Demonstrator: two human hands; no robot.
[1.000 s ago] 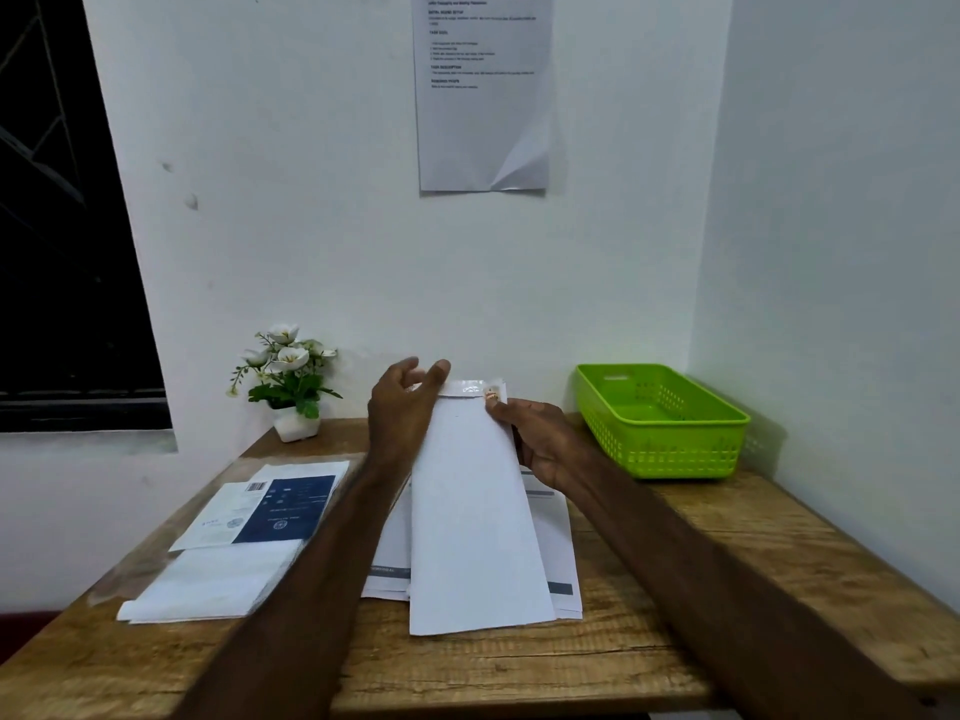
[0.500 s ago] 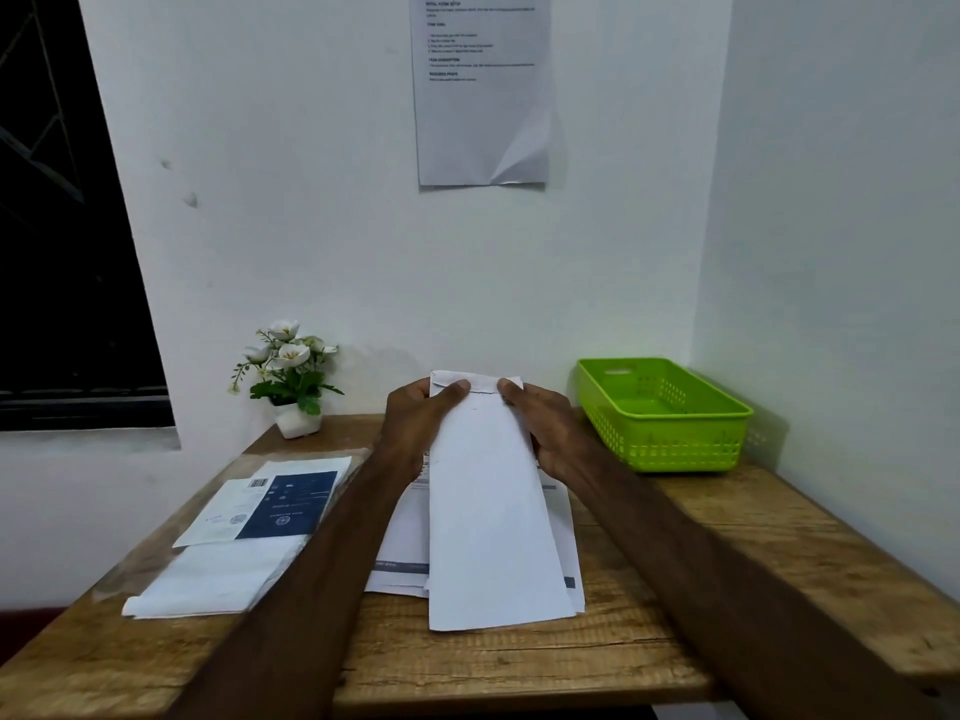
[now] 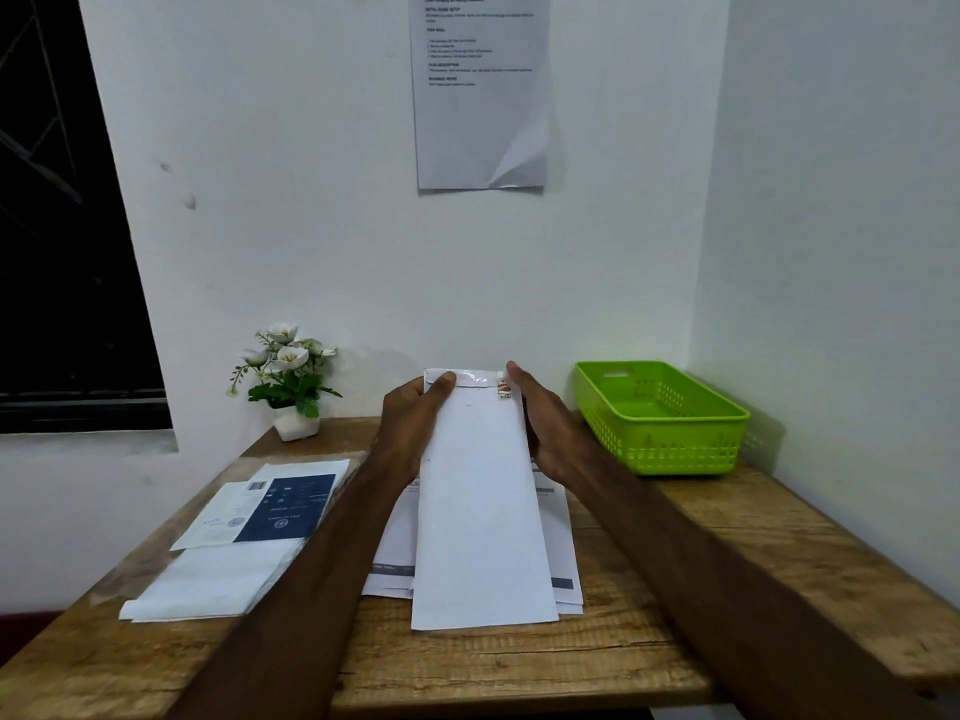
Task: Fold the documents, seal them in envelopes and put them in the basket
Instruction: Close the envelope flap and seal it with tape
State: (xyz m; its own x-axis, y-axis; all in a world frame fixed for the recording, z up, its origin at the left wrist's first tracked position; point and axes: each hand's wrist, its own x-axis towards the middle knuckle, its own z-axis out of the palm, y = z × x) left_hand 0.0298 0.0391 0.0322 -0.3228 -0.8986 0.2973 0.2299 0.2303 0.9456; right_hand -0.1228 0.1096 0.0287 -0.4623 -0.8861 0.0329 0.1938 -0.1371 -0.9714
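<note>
Envelope (image 3: pixel 480 506), long, plain and white, stands tilted over the middle of the worktop (image 3: pixel 779 537), its near end down on the loose documents (image 3: pixel 563 543) and its far end lifted between both hands. The flap at that far end is open, showing a glossy adhesive strip with a small reddish mark at its right corner. The left hand (image 3: pixel 410 423) grips the left edge, thumb laid across the front near the top corner; the right hand (image 3: pixel 545 423) holds the right edge with its fingers (image 3: pixel 514 374) reaching up past the flap (how far they curl behind is hidden). The green basket (image 3: pixel 675 449) sits at the right, well apart from the envelope, with nothing visible inside. A stack of envelopes in clear wrap (image 3: pixel 228 553) lies at the left, a small flower pot (image 3: pixel 293 387) behind it. Compared with half a second ago, the strip now shows and the right hand sits higher on the edge.
</note>
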